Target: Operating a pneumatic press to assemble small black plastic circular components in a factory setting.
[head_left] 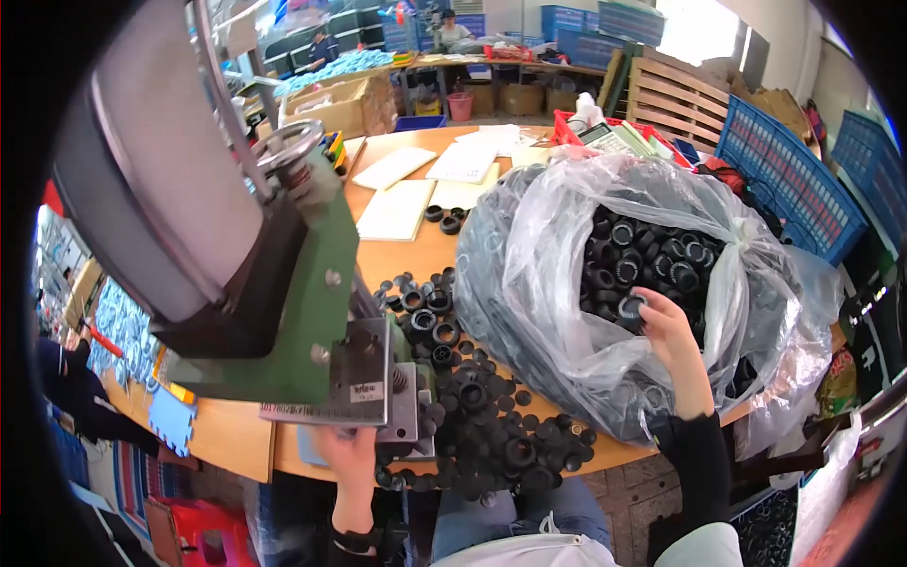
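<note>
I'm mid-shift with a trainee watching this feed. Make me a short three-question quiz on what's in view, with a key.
1. Multiple choice: What does the right hand hold?
A) a sheet of paper
B) a black round part
C) a pink bucket

2. True or false: The open plastic bag stands to the right of the green press.

3. Short answer: What hides the fingertips of the left hand from this camera?

Key: 1. B. 2. True. 3. The press's metal block, above the hand.
</note>
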A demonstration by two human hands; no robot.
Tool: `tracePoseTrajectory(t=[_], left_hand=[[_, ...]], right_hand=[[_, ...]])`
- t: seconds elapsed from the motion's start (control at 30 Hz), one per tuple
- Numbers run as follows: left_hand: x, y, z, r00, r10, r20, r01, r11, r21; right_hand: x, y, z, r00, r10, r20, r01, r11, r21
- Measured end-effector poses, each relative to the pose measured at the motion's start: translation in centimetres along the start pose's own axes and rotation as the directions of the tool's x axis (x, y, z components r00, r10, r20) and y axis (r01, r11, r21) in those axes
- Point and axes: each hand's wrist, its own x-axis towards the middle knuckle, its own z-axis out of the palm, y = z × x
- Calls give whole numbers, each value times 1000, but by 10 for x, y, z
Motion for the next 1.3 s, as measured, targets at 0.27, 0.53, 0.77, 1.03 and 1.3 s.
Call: tracePoseTrajectory(t=[0.27, 0.53, 0.77, 1.03, 1.3], left_hand=[[-44, 0, -23, 984, 18, -176, -10, 999, 49], [-169, -96, -138, 897, -230, -378, 404, 775, 486], [-263, -223, -185, 629, -574, -524, 761, 314, 568], [-218, -232, -125, 798, -564, -210, 595, 687, 417], [-80, -97, -106, 969, 32, -245, 87, 885, 457]], right_hand=[[-92, -3, 129, 928, -3, 372, -115, 949, 294], [-115, 85, 265, 872, -66, 484, -217, 835, 505], [-119, 96, 290, 882, -271, 387, 298, 954, -11], [-117, 103, 322, 927, -230, 295, 293, 937, -190], [-108, 88, 313, 811, -312, 495, 572, 604, -555]])
